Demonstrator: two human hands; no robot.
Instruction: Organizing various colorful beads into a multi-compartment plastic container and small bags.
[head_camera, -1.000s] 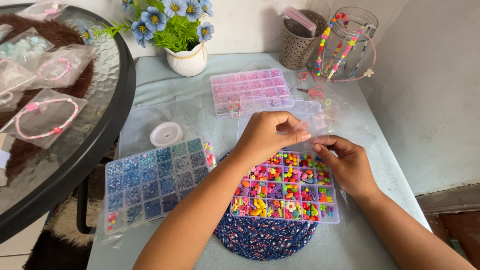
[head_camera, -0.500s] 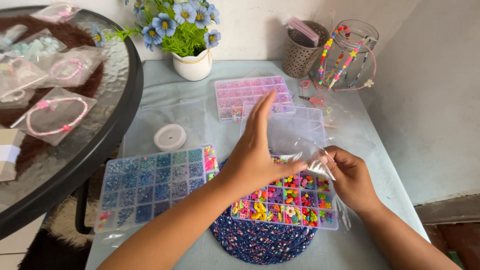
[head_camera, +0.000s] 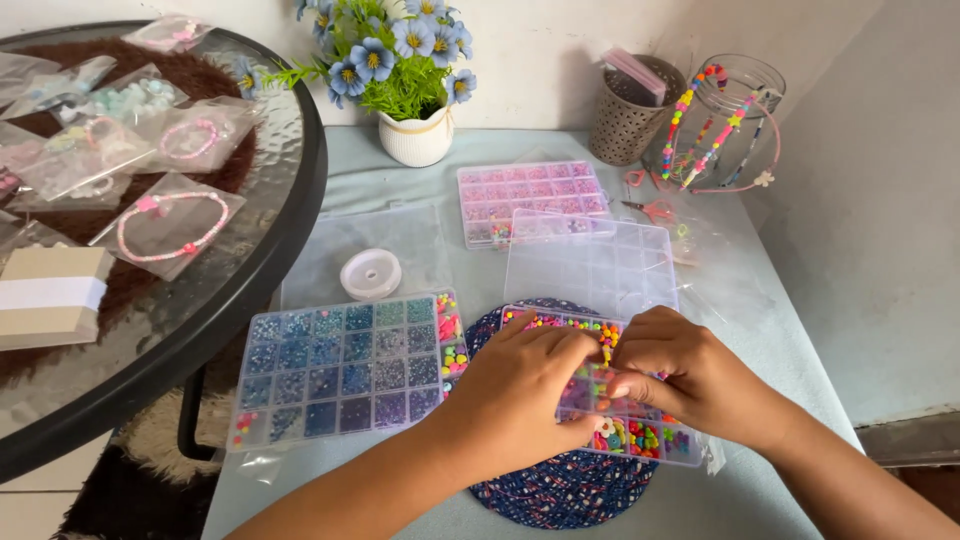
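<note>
Both hands, left hand (head_camera: 520, 385) and right hand (head_camera: 690, 380), grip pinched narrow over the bead box (head_camera: 640, 440)

Bright, even daylight; soft shadows, glare on the glass table (head_camera: 290, 150); sharp focus.

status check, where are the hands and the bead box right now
Left hand and right hand together over multicolour bead box, fingers in compartments. Clear lid open behind. Blue bead box alongside, nothing blocking.

Both hands meet over the open bead box (head_camera: 640, 440) of bright mixed beads. The left hand (head_camera: 525, 390) and right hand (head_camera: 690, 380) touch fingertips there. A blue bead box (head_camera: 340, 370) lies just beside it.
</note>
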